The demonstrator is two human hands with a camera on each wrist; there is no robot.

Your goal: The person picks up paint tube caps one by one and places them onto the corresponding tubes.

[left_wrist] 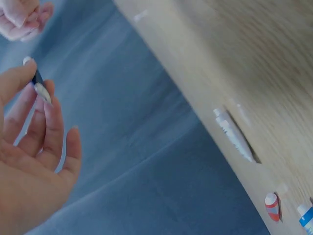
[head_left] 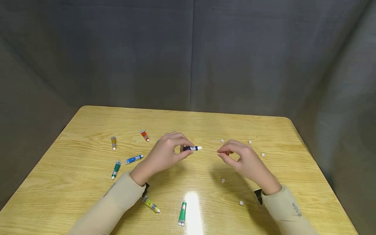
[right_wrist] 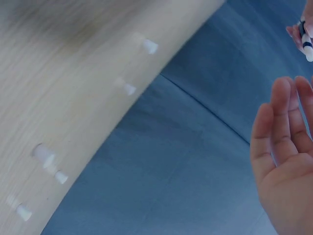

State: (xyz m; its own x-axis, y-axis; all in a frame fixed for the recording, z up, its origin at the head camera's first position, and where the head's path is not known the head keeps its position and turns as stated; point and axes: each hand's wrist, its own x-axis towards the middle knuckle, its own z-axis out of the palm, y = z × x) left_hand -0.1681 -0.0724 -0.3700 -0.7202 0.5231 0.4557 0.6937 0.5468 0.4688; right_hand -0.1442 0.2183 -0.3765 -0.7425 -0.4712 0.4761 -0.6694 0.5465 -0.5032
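My left hand [head_left: 168, 148] pinches a dark blue paint tube [head_left: 191, 148] between thumb and fingers, held level above the table with its white end toward the right. In the left wrist view this tube [left_wrist: 38, 81] lies between thumb and fingertips. Across a short gap, my right hand [head_left: 242, 158] has thumb and forefinger together. A tiny pale piece, apparently a small white cap [head_left: 218, 154], shows at those fingertips, mostly hidden. In the right wrist view the right hand [right_wrist: 288, 147] shows palm and fingers; its pinch is out of frame.
On the left lie ochre [head_left: 114, 143], red [head_left: 145, 135], blue [head_left: 134, 159] and teal [head_left: 116, 170] paint tubes. Yellow [head_left: 151, 205] and green [head_left: 182, 212] tubes are nearer. A pale tube [left_wrist: 234, 134] lies behind my left hand. Several white caps [head_left: 241, 203] are scattered on the right.
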